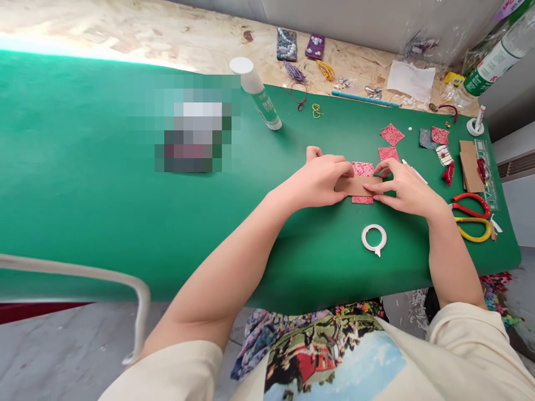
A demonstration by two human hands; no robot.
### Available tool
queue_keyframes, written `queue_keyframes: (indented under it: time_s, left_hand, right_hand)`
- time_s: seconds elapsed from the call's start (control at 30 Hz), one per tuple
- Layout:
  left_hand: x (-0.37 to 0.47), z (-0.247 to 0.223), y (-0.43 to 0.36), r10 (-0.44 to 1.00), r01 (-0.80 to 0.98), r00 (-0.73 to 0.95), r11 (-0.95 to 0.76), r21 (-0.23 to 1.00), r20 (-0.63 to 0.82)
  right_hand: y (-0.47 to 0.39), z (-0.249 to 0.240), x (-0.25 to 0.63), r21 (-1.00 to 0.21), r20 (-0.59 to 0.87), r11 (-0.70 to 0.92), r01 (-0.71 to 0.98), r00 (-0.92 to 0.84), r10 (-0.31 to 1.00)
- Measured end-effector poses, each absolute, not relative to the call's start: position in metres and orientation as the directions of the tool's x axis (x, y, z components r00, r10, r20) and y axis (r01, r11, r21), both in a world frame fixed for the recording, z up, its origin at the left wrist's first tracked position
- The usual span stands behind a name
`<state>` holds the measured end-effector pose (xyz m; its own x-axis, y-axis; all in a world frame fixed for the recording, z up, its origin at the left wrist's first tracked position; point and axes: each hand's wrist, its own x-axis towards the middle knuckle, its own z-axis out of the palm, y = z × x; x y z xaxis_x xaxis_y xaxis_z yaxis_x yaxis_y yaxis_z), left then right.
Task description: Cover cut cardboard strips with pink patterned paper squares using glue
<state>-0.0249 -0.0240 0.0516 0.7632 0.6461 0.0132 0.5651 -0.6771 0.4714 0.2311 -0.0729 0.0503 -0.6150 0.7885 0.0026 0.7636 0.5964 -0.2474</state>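
A brown cardboard strip [357, 186] lies across a red patterned piece [362, 169], which shows above and below it. My left hand [321, 181] pinches the strip's left end between thumb and fingers. At the other end my right hand [401, 186] grips the strip, its fingertips on the top and edges. Just below sits a roll of white tape [374, 238] with a loose tab. Two more red patterned squares, one farther back [392, 134] and one partly behind my right hand [388, 153], lie on the green tabletop [292, 256].
Red-and-yellow-handled scissors [474, 217] and brown cardboard pieces [471, 167] lie at the right. A white-capped can [257, 92] stands behind my left hand. Tasselled ornaments [286, 44], a blue stick [365, 99] and a plastic bottle [497, 64] line the back. A blurred patch covers something at left.
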Motion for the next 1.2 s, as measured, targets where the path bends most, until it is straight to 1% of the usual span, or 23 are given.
queue_keyframes:
  time_s: [0.13,0.23,0.37,0.57,0.73,0.9,1.07,1.2]
  left_hand:
    - [-0.028,0.053,-0.023,0.643,0.550,0.766,-0.657,0.516,0.004]
    - [-0.028,0.056,-0.024,0.642,0.553,0.766,-0.640,0.533,-0.023]
    - [-0.026,0.057,-0.024,0.637,0.568,0.769,-0.644,0.512,-0.051]
    - [-0.023,0.056,-0.025,0.626,0.570,0.777,-0.657,0.494,-0.064]
    - [-0.023,0.057,-0.025,0.626,0.578,0.776,-0.656,0.485,-0.078]
    - [-0.024,0.058,-0.025,0.628,0.575,0.775,-0.653,0.493,-0.071]
    - [-0.025,0.059,-0.027,0.624,0.571,0.776,-0.635,0.519,-0.090]
    - [-0.024,0.059,-0.028,0.606,0.564,0.789,-0.649,0.510,-0.101]
  right_hand:
    - [-0.073,0.052,0.235,-0.260,0.025,0.627,0.735,-0.644,0.765]
    - [-0.074,0.055,0.236,-0.243,0.015,0.644,0.725,-0.661,0.750]
    - [-0.074,0.056,0.237,-0.205,-0.007,0.652,0.730,-0.668,0.745]
    - [-0.074,0.053,0.230,-0.184,-0.038,0.661,0.727,-0.677,0.735]
    - [-0.076,0.055,0.224,-0.226,-0.061,0.611,0.759,-0.637,0.769]
    - [-0.076,0.058,0.227,-0.279,-0.041,0.571,0.772,-0.604,0.796]
    - [-0.077,0.060,0.229,-0.273,-0.030,0.573,0.773,-0.602,0.798]
    - [-0.077,0.059,0.232,-0.258,-0.054,0.605,0.753,-0.637,0.769]
